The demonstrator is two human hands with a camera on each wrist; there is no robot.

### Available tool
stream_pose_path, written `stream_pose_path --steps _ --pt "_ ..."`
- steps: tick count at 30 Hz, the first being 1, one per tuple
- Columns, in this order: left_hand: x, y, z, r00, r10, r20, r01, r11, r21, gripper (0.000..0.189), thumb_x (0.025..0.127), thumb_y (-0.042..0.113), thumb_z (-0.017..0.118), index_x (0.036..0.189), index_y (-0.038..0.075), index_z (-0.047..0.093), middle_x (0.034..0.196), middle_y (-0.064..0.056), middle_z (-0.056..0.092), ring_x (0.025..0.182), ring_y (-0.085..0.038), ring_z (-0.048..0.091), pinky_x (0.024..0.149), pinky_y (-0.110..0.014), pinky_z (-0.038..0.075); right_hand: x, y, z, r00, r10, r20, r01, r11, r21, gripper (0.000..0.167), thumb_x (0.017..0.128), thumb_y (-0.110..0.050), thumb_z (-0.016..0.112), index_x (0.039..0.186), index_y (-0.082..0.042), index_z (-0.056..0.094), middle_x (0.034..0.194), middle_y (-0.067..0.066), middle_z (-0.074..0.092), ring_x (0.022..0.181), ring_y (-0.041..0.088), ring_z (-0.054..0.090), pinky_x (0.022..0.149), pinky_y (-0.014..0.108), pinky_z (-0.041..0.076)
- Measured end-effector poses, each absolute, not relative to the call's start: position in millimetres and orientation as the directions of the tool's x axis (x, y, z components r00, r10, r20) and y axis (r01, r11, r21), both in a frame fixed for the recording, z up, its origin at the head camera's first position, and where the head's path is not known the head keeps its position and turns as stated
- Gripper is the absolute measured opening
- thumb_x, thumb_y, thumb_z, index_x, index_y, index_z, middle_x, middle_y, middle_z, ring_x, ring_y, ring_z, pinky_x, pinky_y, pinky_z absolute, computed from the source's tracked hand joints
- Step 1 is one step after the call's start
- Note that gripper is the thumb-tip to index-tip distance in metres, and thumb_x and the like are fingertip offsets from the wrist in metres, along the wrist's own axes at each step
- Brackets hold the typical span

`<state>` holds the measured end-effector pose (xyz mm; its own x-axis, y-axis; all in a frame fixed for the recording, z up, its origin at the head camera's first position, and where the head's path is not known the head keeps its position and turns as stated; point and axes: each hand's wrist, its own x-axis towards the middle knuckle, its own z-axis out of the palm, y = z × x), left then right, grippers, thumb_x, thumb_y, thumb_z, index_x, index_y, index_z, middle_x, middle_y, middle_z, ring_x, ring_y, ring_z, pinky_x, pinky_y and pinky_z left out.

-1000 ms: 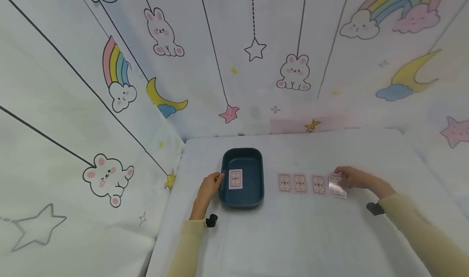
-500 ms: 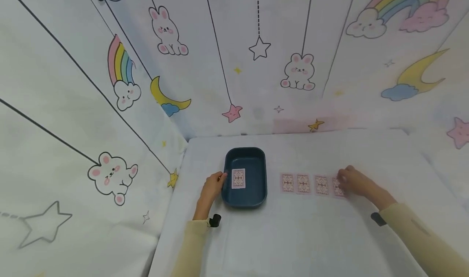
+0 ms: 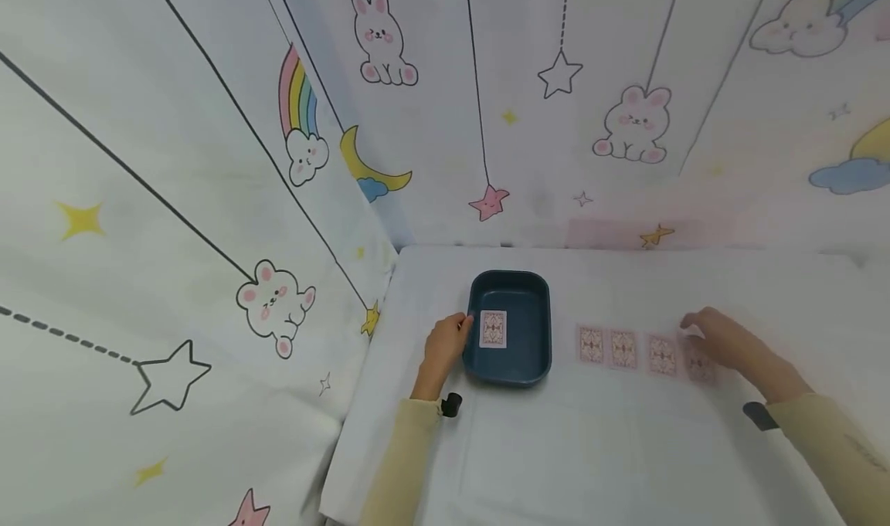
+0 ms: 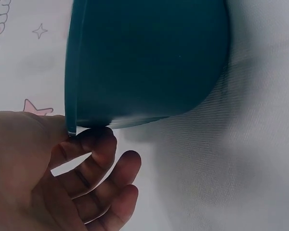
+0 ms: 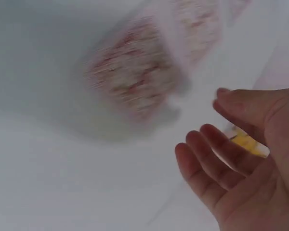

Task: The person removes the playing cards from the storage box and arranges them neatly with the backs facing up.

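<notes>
A dark teal rectangular tray (image 3: pixel 516 378) stands on the white table, with one playing card (image 3: pixel 493 329) face down inside at its left. My left hand (image 3: pixel 445 346) grips the tray's left rim; in the left wrist view its thumb and index finger pinch the rim (image 4: pixel 73 72). To the right of the tray, several face-down playing cards (image 3: pixel 623 349) with red patterned backs lie in a row. My right hand (image 3: pixel 737 344) hovers over the rightmost card (image 3: pixel 698 365), partly covering it. In the right wrist view, that hand's thumb and fingers are apart with nothing between them, beside a blurred card (image 5: pixel 135 72).
A white cloth covers the table (image 3: pixel 591 449). Behind and to the left rise white curtain-like walls (image 3: pixel 445 109) printed with bunnies, stars, moons and rainbows. Dark wrist cameras (image 3: pixel 451 405) sit at both sleeves.
The rightmost card, tilted and shiny under my right fingers a second ago, now lies flat, released. My right hand has risen off it. The head view has swung left; my left hand stays on the tray.
</notes>
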<state>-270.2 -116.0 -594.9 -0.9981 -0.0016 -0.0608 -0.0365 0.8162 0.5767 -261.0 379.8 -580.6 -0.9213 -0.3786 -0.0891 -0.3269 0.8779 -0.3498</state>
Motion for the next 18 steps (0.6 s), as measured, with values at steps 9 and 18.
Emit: stream_pose_path --steps 9,18 --pt "-268 -115 -595 -0.998 -0.016 -0.062 -0.050 0.806 0.589 0.034 0.106 0.036 0.050 0.083 0.012 0.059 0.068 0.000 0.050 0.059 -0.014 0.047 0.053 -0.026 0.033 -319 219 -530 -0.883 -0.468 0.025 -0.438 0.804 -0.401 0.043 0.098 -0.021 0.066 0.133 0.003 0.055 0.129 0.025 0.059 0.116 0.042 0.060 0.097 0.056 0.049" --pt "-269 -114 -597 -0.999 -0.007 -0.039 -0.028 0.821 0.570 0.034 0.106 0.035 0.050 0.080 0.014 0.057 0.065 0.002 0.048 0.056 -0.012 0.044 0.051 -0.025 0.031 -351 84 -546 -0.755 -0.625 -0.199 -0.539 0.764 -0.354 0.053 0.097 -0.032 0.067 0.134 0.005 0.056 0.131 0.023 0.061 0.122 0.037 0.059 0.104 0.050 0.046"
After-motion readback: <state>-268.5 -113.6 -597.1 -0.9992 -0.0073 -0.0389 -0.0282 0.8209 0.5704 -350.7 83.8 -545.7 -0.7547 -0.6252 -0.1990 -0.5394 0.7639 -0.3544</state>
